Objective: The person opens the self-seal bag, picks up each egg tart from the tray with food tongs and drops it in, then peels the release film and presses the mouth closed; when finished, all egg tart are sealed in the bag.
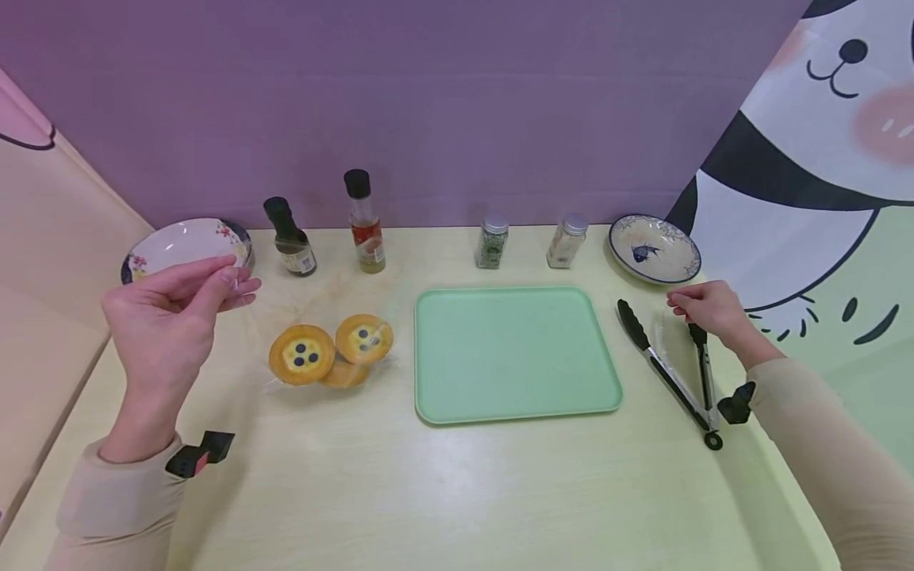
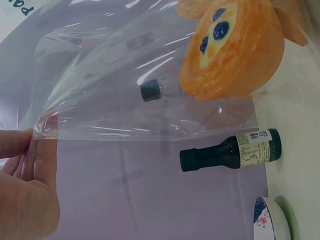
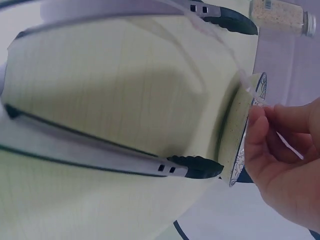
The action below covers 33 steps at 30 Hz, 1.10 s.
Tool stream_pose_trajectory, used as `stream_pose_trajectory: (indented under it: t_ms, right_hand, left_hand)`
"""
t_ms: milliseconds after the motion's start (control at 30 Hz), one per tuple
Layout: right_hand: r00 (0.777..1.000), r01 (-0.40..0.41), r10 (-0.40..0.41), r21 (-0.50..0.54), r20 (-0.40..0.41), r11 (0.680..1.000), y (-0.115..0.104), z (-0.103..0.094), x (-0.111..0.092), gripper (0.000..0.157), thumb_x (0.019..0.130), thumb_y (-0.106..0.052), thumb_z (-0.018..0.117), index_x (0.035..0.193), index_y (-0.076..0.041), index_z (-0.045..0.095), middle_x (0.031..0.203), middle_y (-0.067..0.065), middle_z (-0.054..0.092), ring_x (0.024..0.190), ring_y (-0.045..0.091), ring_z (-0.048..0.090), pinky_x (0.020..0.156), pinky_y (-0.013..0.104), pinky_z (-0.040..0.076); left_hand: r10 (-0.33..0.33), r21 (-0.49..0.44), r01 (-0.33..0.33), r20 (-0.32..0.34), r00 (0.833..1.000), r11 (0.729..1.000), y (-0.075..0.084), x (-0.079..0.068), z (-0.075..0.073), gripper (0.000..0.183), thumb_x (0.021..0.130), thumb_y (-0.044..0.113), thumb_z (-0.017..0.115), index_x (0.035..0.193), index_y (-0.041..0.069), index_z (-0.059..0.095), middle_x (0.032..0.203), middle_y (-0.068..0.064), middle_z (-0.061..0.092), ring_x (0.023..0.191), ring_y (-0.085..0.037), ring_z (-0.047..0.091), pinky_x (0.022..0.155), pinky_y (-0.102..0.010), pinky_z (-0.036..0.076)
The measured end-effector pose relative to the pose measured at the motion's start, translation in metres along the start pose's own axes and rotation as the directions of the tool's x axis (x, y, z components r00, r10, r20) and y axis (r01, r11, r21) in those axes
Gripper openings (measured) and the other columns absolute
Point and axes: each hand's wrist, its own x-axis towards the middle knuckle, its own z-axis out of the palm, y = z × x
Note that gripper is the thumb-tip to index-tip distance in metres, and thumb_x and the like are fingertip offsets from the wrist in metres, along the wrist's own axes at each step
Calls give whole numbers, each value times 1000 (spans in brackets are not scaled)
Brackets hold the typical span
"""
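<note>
My left hand [image 1: 171,317] is raised on the left and pinches the edge of a clear plastic bag [image 2: 110,90] between thumb and fingers. Inside the bag are round golden pastries [image 1: 302,354] with dark blue berries on a yellow centre. My right hand [image 1: 703,308] is over the tongs' open ends and pinches a thin, see-through strip [image 3: 220,42] between thumb and forefinger. Below it the tongs [image 1: 677,387], silver with black tips, lie spread on the table. The strip trails away from the fingertips, blurred in the right wrist view.
A mint-green tray [image 1: 510,349] lies mid-table. Along the back stand a flowered white dish [image 1: 187,242], a dark bottle [image 1: 291,242], a red-labelled bottle [image 1: 367,238], a jar of green herbs [image 1: 492,244], a jar of pale grains [image 1: 566,244] and a blue-patterned dish [image 1: 671,250].
</note>
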Motion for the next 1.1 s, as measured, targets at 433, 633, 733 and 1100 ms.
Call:
stream_pose_trajectory:
  t_ms: [433,633,733,1100]
  right_hand:
    - [968,128,-168,-212,-187,969,-26,-4,-6,33,92,-27,58,104,3,69,83,18,70,64,15,56,49,26,44]
    - [921,273,-313,-189,-233,943,-83,1,-15,30,91,-28,62,102,-1,72,88,18,71,63,9,55,50,21,44]
    - [886,359,-394,-179,-242,916,-114,10,-19,26,90,-26,63,99,-3,73,84,15,71,60,7,54,49,19,42]
    - [819,561,-552,19,-159,827,-196,53,-35,27,87,-33,66,102,-12,73,89,5,72,70,12,63,56,20,49]
  left_hand:
    - [16,-10,-16,12,1000,1000,3,0,-2,26,74,-17,66,97,-27,58,83,-20,71,65,-24,70,59,-31,56]
    - [14,-4,-14,12,1000,1000,3,0,-3,26,75,-17,67,97,-27,59,83,-20,71,65,-24,70,60,-30,56]
    - [9,3,-9,8,1000,1000,3,0,-4,27,75,-16,67,98,-26,59,83,-20,71,66,-24,70,60,-30,56]
    - [-13,42,13,3,1000,999,5,-2,-3,26,76,-13,69,98,-23,61,82,-18,71,66,-23,70,60,-30,56]
